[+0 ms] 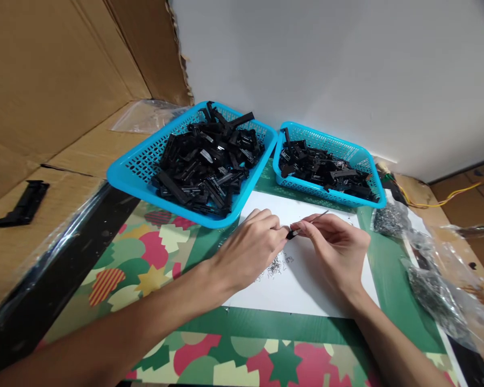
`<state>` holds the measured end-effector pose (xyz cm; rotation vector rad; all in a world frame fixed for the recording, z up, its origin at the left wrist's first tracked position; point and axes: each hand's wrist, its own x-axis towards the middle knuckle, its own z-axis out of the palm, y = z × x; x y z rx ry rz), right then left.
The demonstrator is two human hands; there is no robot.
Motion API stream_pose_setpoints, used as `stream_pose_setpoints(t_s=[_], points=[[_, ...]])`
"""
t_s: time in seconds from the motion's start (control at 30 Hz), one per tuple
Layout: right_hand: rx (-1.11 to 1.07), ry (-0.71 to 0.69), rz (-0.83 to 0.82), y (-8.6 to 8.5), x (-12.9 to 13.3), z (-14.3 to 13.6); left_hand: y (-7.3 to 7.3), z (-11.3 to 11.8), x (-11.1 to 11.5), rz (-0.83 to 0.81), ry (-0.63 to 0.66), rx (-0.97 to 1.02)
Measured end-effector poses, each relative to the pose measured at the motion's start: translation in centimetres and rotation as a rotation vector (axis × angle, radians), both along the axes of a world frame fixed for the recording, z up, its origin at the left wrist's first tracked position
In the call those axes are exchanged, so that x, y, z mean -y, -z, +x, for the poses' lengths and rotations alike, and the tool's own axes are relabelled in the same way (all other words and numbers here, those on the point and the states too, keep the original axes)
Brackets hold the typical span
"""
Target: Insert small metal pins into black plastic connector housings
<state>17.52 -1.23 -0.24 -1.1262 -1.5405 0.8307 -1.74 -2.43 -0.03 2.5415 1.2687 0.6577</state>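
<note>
Over a white sheet of paper [266, 298], my left hand [255, 244] is closed around a small black plastic part [292, 234], mostly hidden by the fingers. My right hand [341, 251] meets it from the right, thumb and fingers pinched on a thin metal tool [320, 216]. The tool's slim grey end sticks out above the fingers; whether it is tweezers or a pick I cannot tell. Beneath my left hand lies a loose pile of tiny wire pieces [275, 264], which look like small springs.
Two blue baskets, a larger one [123, 176] and a smaller one [377, 188], hold many black plastic parts. Another black part [22, 204] lies on cardboard at left. Plastic bags of small metal pieces [435, 295] rest at right. Yellow wires [447, 199] run behind them.
</note>
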Motion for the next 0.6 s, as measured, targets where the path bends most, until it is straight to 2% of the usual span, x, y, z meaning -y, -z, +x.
stream_pose_setpoints(t_s=[0.23, 0.4, 0.53, 0.6], points=[[0.233, 0.008, 0.22, 0.4, 0.4, 0.1, 0.1, -0.1, -0.1, -0.015, 0.027, 0.002], [0.206, -0.003, 0.259, 0.0, 0.4, 0.0, 0.3, -0.1, -0.2, -0.021, 0.001, 0.05], [0.084, 0.046, 0.177, -2.3, -1.2, 2.9, 0.1, 0.0, -0.3, -0.035, -0.069, 0.215], [0.156, 0.02, 0.104, -3.3, -2.3, 5.6, -0.3, 0.0, -0.3, -0.058, -0.12, 0.317]])
